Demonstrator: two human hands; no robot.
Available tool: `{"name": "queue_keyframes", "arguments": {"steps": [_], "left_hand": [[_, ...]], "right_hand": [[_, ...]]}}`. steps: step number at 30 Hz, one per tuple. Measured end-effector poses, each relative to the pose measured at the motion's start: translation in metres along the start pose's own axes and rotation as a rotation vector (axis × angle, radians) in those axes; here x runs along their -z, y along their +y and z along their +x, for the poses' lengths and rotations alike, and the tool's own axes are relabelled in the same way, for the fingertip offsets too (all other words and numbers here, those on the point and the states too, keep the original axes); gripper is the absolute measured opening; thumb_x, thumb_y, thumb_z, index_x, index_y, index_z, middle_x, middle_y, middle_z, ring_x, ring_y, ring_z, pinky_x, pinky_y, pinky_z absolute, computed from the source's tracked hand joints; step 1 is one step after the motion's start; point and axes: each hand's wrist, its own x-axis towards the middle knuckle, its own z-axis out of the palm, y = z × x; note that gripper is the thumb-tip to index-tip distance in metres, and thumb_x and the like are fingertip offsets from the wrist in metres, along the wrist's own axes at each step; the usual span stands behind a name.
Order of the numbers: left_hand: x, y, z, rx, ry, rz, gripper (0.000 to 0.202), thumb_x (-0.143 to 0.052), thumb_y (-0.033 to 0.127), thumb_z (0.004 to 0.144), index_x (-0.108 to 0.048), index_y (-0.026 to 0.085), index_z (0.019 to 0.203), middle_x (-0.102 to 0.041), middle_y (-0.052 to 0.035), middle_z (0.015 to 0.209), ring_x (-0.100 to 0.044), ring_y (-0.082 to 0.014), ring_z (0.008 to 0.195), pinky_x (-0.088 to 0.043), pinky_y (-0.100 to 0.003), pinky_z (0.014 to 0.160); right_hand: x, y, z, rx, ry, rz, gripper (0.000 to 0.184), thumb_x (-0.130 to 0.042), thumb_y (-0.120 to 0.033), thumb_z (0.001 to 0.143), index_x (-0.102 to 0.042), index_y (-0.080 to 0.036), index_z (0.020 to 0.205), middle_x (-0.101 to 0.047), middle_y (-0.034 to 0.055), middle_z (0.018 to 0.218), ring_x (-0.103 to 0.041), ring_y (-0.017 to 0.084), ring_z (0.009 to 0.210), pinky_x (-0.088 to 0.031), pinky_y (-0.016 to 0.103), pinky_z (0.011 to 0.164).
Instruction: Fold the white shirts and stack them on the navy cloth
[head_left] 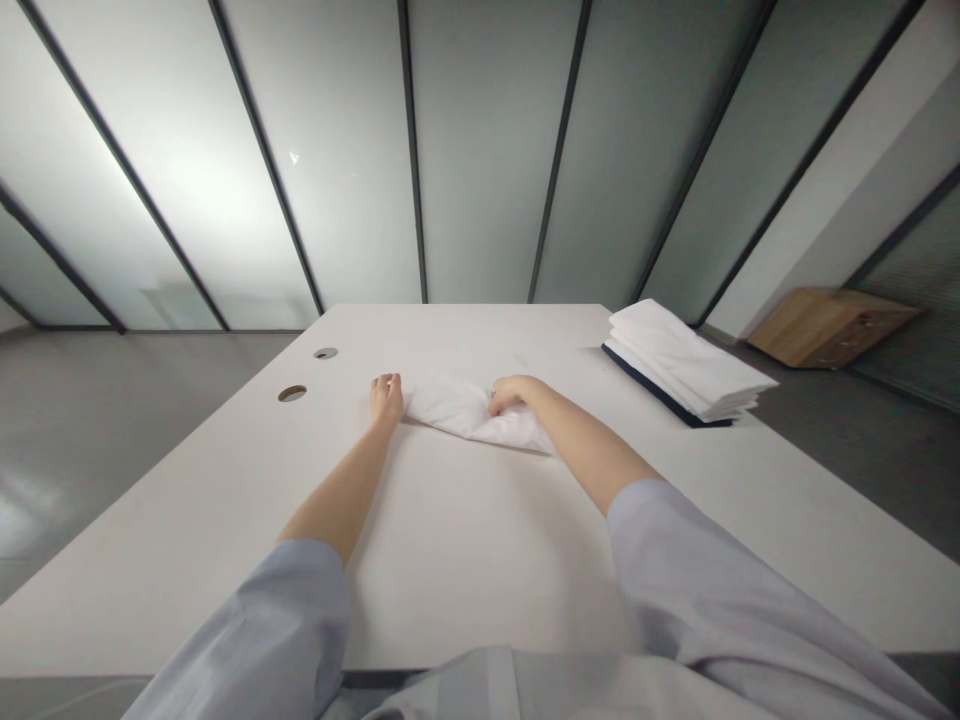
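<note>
A crumpled white cloth (457,408) lies on the white table (465,540), about an arm's length ahead of me. My left hand (386,398) rests at the cloth's left end with its fingers curled onto the edge. My right hand (512,392) is closed on the cloth's right part, fingers bunched into the fabric. Both forearms stretch out over the tabletop from light blue sleeves.
A stack of folded white cloths (682,362) with a dark one at the bottom sits at the table's far right. Two round cable holes (292,393) are at the left. A wooden cabinet (829,325) stands on the floor at the right, glass wall panels behind.
</note>
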Motion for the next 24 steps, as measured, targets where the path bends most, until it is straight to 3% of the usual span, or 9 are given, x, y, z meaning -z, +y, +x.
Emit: {"name": "queue_keyframes", "arguments": {"steps": [8,12,16,24], "left_hand": [[-0.003,0.0,0.003,0.02,-0.018,-0.002,0.03,-0.035,0.037,0.093,-0.06,0.022,0.103,-0.058,-0.0102,0.121,-0.056,-0.0237,0.115,-0.042,-0.037,0.101],[-0.003,0.003,0.002,0.023,-0.024,-0.009,0.029,-0.037,0.037,0.093,-0.06,0.022,0.102,-0.058,-0.0105,0.121,-0.056,-0.0239,0.114,-0.042,-0.036,0.1],[-0.003,0.004,0.001,0.009,-0.022,-0.013,0.029,-0.038,0.036,0.092,-0.061,0.021,0.101,-0.059,-0.0113,0.119,-0.057,-0.0251,0.113,-0.042,-0.038,0.099],[0.001,0.005,-0.003,0.003,-0.044,0.01,0.028,-0.037,0.032,0.09,-0.061,0.022,0.1,-0.06,-0.0106,0.119,-0.056,-0.0243,0.114,-0.04,-0.038,0.102]], "right_hand": [[0.0,0.038,-0.004,-0.052,0.0,0.125,0.03,-0.081,-0.033,0.045,-0.068,-0.019,0.068,-0.068,0.0056,0.067,-0.066,0.025,0.064,-0.053,0.036,0.06],[0.004,0.066,-0.019,-0.208,-0.019,0.216,0.026,-0.078,-0.025,0.051,-0.07,-0.016,0.074,-0.07,0.0085,0.075,-0.067,0.029,0.074,-0.053,0.038,0.066],[0.008,0.098,-0.034,-0.285,0.064,0.185,0.03,-0.077,-0.022,0.054,-0.072,-0.017,0.084,-0.071,0.0105,0.087,-0.067,0.031,0.085,-0.052,0.039,0.073],[0.022,0.139,-0.063,-0.191,0.222,0.016,0.021,-0.072,-0.024,0.061,-0.072,-0.015,0.08,-0.072,0.0146,0.084,-0.067,0.031,0.084,-0.048,0.035,0.071]]}}
